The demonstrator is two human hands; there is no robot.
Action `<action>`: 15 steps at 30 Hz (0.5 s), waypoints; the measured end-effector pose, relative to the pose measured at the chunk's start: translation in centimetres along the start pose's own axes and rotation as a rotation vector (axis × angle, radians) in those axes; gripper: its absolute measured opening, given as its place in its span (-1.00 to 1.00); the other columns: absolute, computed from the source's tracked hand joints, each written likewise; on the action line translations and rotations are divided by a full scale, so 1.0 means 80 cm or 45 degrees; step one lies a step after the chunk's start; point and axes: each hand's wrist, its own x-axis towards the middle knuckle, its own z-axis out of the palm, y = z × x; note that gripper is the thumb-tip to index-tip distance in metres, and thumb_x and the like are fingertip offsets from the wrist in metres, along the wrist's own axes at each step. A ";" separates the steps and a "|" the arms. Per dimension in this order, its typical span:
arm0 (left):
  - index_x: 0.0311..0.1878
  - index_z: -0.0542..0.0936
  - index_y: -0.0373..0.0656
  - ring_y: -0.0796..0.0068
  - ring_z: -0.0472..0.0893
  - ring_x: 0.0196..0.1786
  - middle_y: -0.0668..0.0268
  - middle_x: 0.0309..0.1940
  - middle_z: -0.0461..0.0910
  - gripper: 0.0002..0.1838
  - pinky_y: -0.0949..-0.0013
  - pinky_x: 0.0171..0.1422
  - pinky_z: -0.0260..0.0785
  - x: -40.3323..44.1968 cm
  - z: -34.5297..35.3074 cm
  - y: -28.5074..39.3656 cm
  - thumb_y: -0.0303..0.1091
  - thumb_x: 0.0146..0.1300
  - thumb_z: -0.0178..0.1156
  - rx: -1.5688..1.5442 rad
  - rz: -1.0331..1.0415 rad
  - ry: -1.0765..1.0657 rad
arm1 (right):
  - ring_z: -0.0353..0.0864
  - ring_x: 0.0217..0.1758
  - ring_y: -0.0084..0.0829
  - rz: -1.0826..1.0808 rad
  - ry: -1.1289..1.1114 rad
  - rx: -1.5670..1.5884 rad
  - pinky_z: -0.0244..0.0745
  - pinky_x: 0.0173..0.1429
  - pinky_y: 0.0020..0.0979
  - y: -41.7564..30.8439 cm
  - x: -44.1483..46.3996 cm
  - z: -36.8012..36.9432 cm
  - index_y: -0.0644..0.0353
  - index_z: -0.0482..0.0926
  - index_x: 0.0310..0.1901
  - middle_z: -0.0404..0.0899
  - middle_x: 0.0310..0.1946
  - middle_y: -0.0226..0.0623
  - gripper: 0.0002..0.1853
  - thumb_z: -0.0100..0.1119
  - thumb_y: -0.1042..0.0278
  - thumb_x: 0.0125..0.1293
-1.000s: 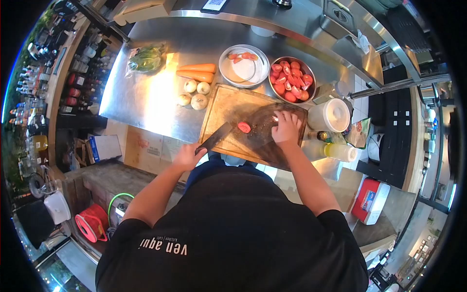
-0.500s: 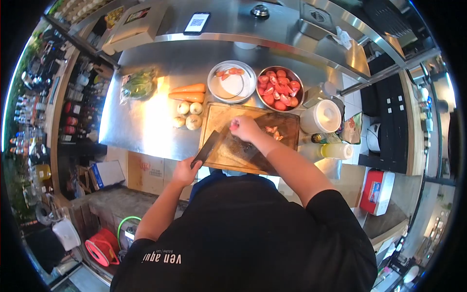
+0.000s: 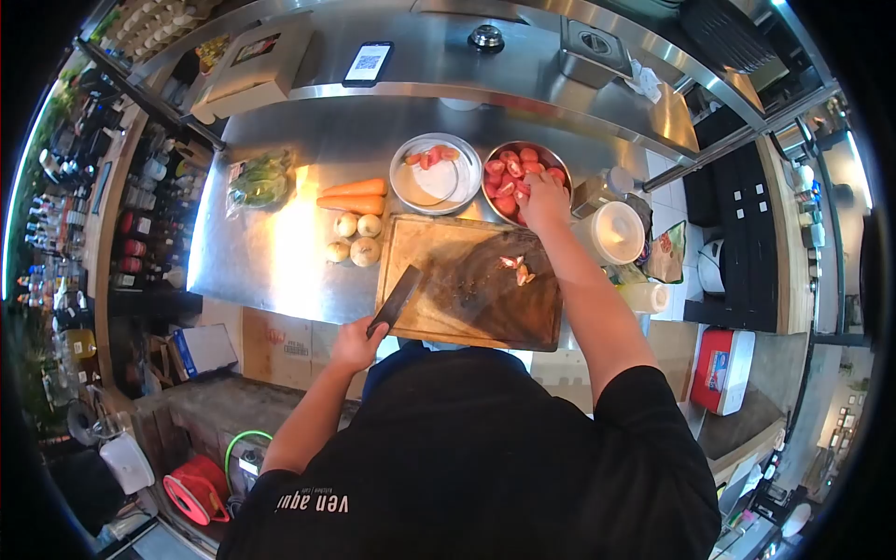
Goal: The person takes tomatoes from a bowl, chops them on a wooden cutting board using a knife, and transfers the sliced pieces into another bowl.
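1. Two bare hands are at work over the steel desk (image 3: 227, 266), and I take the wooden cutting board (image 3: 439, 252) as my landmark.

2. The left hand (image 3: 356, 345), at the near left corner of the cutting board, is closed around the handle of a dark knife (image 3: 396, 299); its blade reaches over the board.

3. The right hand (image 3: 546, 201) is at the metal bowl (image 3: 488, 200), just beyond the far right part of the cutting board. Its fingers are among the tomato pieces (image 3: 504, 169), but from here I cannot tell if they grip one or are letting go.

4. As I judge, the tomato cutting is well advanced: the bowl is quite full of cut pieces, and I see no whole tomato on the cutting board. Only small red and whitish scraps (image 3: 524, 273) lie on its right half.

5. Beyond the middle of the cutting board stands a round pan (image 3: 420, 196), with some reddish pieces (image 3: 435, 157) inside.

6. Left of the cutting board, the carrots (image 3: 353, 195) and the onions (image 3: 365, 250) look whole, and the bagged greens (image 3: 259, 181) lie farther away. No knife work seems done on these.
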 end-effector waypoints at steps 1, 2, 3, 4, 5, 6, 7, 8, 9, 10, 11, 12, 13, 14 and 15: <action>-0.14 0.75 -0.25 -0.30 0.76 -0.23 -0.13 -0.38 0.72 -0.60 -0.16 -0.15 0.55 -0.002 0.002 0.001 -0.03 0.57 0.40 -0.001 -0.013 0.000 | 0.67 0.33 0.01 -0.006 -0.010 0.005 0.53 0.41 0.05 0.003 -0.003 0.000 0.08 0.74 0.09 0.76 0.12 -0.21 -0.65 0.45 0.19 0.32; -0.15 0.75 -0.26 -0.31 0.76 -0.23 -0.14 -0.38 0.72 -0.61 -0.16 -0.15 0.55 -0.002 0.002 0.004 -0.04 0.57 0.40 -0.015 0.030 0.008 | 0.67 0.33 -0.01 0.012 -0.094 0.044 0.53 0.41 0.04 0.005 -0.005 -0.007 0.07 0.74 0.08 0.76 0.13 -0.22 -0.66 0.45 0.18 0.32; -0.15 0.75 -0.26 -0.31 0.76 -0.23 -0.14 -0.38 0.72 -0.61 -0.15 -0.16 0.55 0.000 0.002 0.007 -0.06 0.57 0.40 -0.030 0.075 0.016 | 0.68 0.33 -0.04 0.031 -0.176 0.081 0.52 0.42 0.04 0.004 -0.007 -0.012 0.07 0.74 0.07 0.76 0.14 -0.24 -0.66 0.46 0.18 0.31; -0.15 0.75 -0.26 -0.31 0.76 -0.23 -0.14 -0.38 0.72 -0.61 -0.15 -0.16 0.55 0.002 0.003 0.007 -0.06 0.57 0.40 -0.031 0.066 0.013 | 0.72 0.22 -0.05 -0.009 -0.111 0.092 0.58 0.33 0.00 0.002 -0.012 -0.016 0.05 0.74 0.05 0.77 0.08 -0.21 -0.71 0.45 0.27 0.31; -0.14 0.76 -0.28 -0.16 0.74 -0.32 -0.07 -0.44 0.70 -0.62 -0.06 -0.20 0.53 0.005 0.006 0.007 -0.08 0.58 0.40 -0.004 0.146 0.062 | 0.72 0.22 -0.05 -0.009 -0.121 0.093 0.58 0.33 0.00 0.000 -0.014 -0.019 0.05 0.74 0.05 0.77 0.08 -0.21 -0.71 0.45 0.27 0.31; -0.13 0.77 -0.30 -0.01 0.72 -0.41 0.01 -0.50 0.68 -0.62 0.03 -0.24 0.51 0.006 0.009 0.006 -0.09 0.59 0.41 0.022 0.223 0.108 | 0.74 0.15 -0.04 -0.010 -0.200 0.316 0.61 0.26 -0.03 -0.001 -0.016 -0.022 0.07 0.73 0.04 0.76 0.04 -0.17 -0.72 0.43 0.33 0.30; -0.13 0.77 -0.30 -0.01 0.72 -0.41 0.01 -0.50 0.68 -0.62 0.03 -0.24 0.51 0.006 0.012 0.004 -0.09 0.59 0.41 0.019 0.203 0.098 | 0.76 0.08 -0.03 -0.008 -0.287 0.541 0.63 0.19 -0.06 -0.005 -0.023 -0.023 0.09 0.72 0.02 0.76 0.01 -0.14 -0.74 0.41 0.39 0.30; -0.11 0.77 -0.31 -0.03 0.71 -0.42 -0.01 -0.49 0.67 -0.64 0.04 -0.25 0.50 0.006 0.011 0.005 -0.12 0.58 0.41 0.009 0.189 0.080 | 0.76 0.08 -0.03 -0.004 -0.313 0.547 0.63 0.19 -0.06 -0.014 -0.038 -0.022 0.09 0.72 0.02 0.76 0.01 -0.14 -0.74 0.41 0.39 0.30; -0.10 0.78 -0.31 -0.05 0.70 -0.42 -0.03 -0.49 0.67 -0.66 0.04 -0.26 0.49 0.010 0.010 0.005 -0.14 0.58 0.42 0.001 0.187 0.067 | 0.77 0.04 -0.02 -0.267 -0.201 0.610 0.64 0.16 -0.07 -0.025 -0.051 -0.021 0.13 0.71 0.02 0.75 -0.02 -0.10 -0.74 0.37 0.46 0.30; -0.11 0.77 -0.31 -0.04 0.68 -0.43 -0.05 -0.49 0.66 -0.68 0.06 -0.27 0.47 0.013 0.012 0.004 -0.17 0.58 0.41 -0.049 0.200 0.070 | 0.77 0.00 -0.01 -0.528 -0.082 0.668 0.65 0.12 -0.09 -0.036 -0.062 -0.022 0.17 0.70 0.02 0.74 -0.05 -0.06 -0.74 0.34 0.54 0.31; -0.11 0.77 -0.31 -0.04 0.68 -0.43 -0.05 -0.49 0.66 -0.68 0.06 -0.27 0.47 0.013 0.010 0.009 -0.17 0.58 0.41 -0.049 0.195 0.065 | 0.77 0.00 -0.01 -0.525 -0.088 0.670 0.65 0.12 -0.09 -0.040 -0.071 -0.018 0.17 0.70 0.02 0.74 -0.05 -0.06 -0.74 0.34 0.54 0.31; -0.11 0.77 -0.31 -0.02 0.69 -0.43 -0.04 -0.49 0.67 -0.68 0.06 -0.27 0.48 0.013 0.008 0.014 -0.17 0.58 0.41 -0.068 0.182 0.061 | 0.77 0.01 0.02 -0.351 0.032 0.800 0.65 0.14 -0.08 -0.045 -0.078 -0.013 0.19 0.69 0.03 0.73 -0.06 -0.04 -0.74 0.31 0.58 0.31; -0.10 0.77 -0.31 -0.01 0.69 -0.44 -0.04 -0.49 0.67 -0.68 0.05 -0.26 0.49 0.011 0.005 0.018 -0.17 0.59 0.41 -0.088 0.166 0.059 | 0.76 0.02 0.04 -0.176 0.152 0.927 0.65 0.17 -0.06 -0.049 -0.086 -0.011 0.20 0.68 0.03 0.72 -0.06 -0.03 -0.73 0.28 0.63 0.31; -0.10 0.77 -0.31 -0.01 0.69 -0.44 -0.04 -0.49 0.67 -0.68 0.05 -0.26 0.49 0.010 0.004 0.018 -0.17 0.59 0.41 -0.087 0.157 0.058 | 0.74 0.06 0.07 -0.009 0.129 0.925 0.64 0.21 -0.03 -0.050 -0.090 -0.022 0.20 0.68 0.04 0.72 -0.05 -0.02 -0.70 0.26 0.68 0.31; -0.10 0.77 -0.31 0.00 0.69 -0.44 -0.02 -0.49 0.68 -0.68 0.05 -0.26 0.49 0.009 0.003 0.018 -0.17 0.59 0.41 -0.062 0.167 0.084 | 0.74 0.06 0.07 -0.011 0.123 0.930 0.64 0.21 -0.03 -0.043 -0.091 -0.017 0.20 0.68 0.04 0.72 -0.05 -0.02 -0.70 0.26 0.68 0.31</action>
